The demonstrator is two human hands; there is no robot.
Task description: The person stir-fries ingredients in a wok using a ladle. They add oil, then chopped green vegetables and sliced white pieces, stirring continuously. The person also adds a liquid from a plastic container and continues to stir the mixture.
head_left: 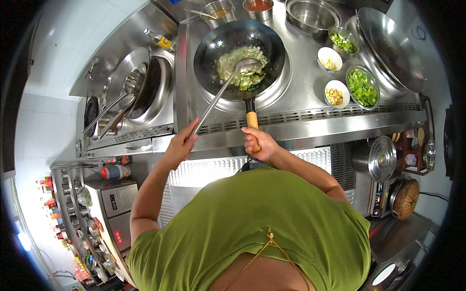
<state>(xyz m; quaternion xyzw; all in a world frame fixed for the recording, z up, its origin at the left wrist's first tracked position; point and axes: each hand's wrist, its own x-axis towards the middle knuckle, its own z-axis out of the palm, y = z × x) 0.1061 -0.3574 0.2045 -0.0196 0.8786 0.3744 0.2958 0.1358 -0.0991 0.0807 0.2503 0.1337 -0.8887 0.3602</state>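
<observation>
In my left hand (pixel 181 146) is the steel handle of a ladle (pixel 214 100), held near its lower end. The ladle's bowl rests in the food inside a dark wok (pixel 207 47). That food (pixel 251 82) is pale pieces mixed with chopped greens, and light steam seems to hang over it. My right hand (pixel 260 143) is closed around the wok's wooden handle (pixel 252 120), by the stove's front edge. Under the wok is a round metal burner ring (pixel 287 82), partly hidden by it.
Right of the wok stand two steel bowls of chopped greens (pixel 362 88), (pixel 342 43) and two small white bowls (pixel 336 94), (pixel 329 59) with chopped pieces. Behind are a sauce pot (pixel 258 9) and a steel pot (pixel 313 16). A large wok (pixel 391 47) leans right; strainers (pixel 134 80) lie left.
</observation>
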